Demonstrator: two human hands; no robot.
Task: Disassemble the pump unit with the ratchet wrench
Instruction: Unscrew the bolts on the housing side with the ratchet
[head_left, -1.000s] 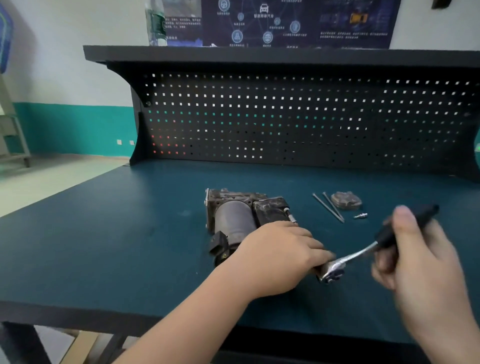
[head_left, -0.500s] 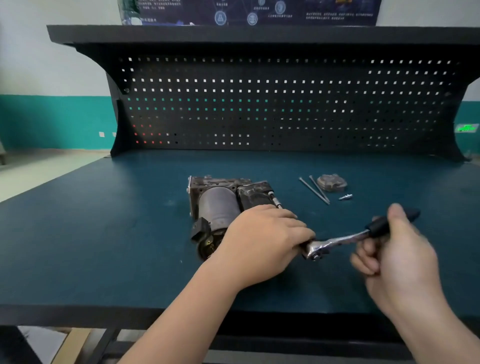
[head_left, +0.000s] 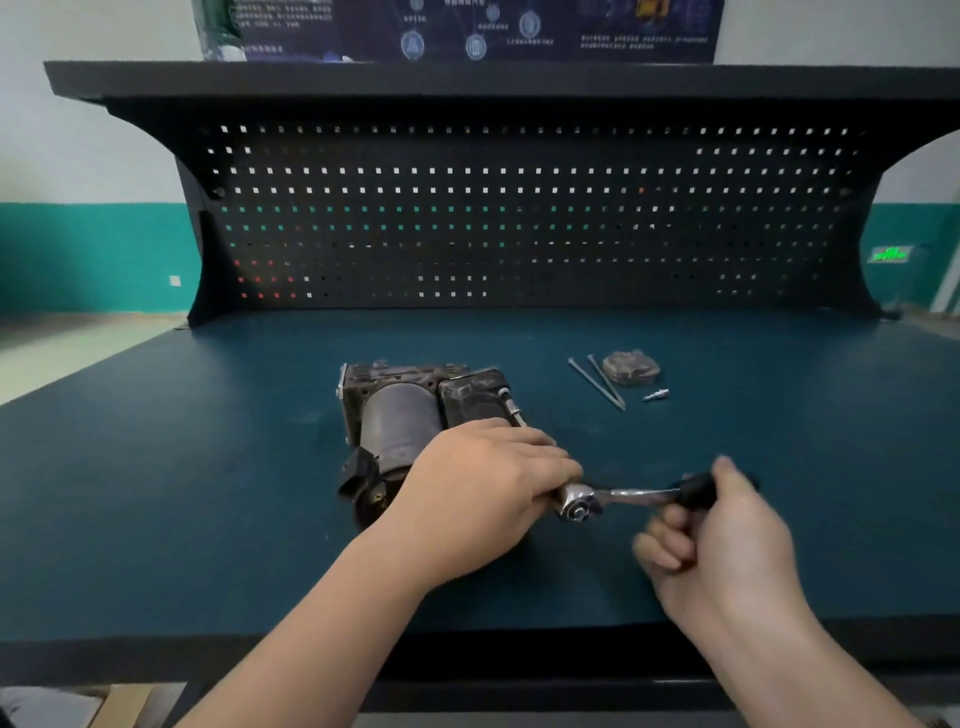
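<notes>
- Pump unit (head_left: 415, 415) is laid on the blue tabletop (head_left: 156, 493), roughly centre, slightly left; dark cylindrical body points toward the near edge, boxy housing at its far end.
- Left hand (head_left: 483, 493) is placed over the near right part of the pump unit, palm down, fingers curled over it and reaching the ratchet head; exact grip under the hand cannot be told.
- Ratchet wrench (head_left: 623, 496) is held level just right of the left hand: chrome head at the left fingertips, black handle out to the right.
- Right hand (head_left: 722, 540) is wrapped round the black handle, thumb on top; slight motion blur is seen here.
- A thin metal rod (head_left: 511, 408) is seen sticking out at the right side of the housing, just beyond the left hand.
- Laid out far right of the pump, well apart from the hands: 2 long bolts (head_left: 597, 382), a small grey cover piece (head_left: 631, 366), 1 short metal fitting (head_left: 655, 395).
- Black pegboard (head_left: 519, 218) is stood along the far edge of the tabletop.
</notes>
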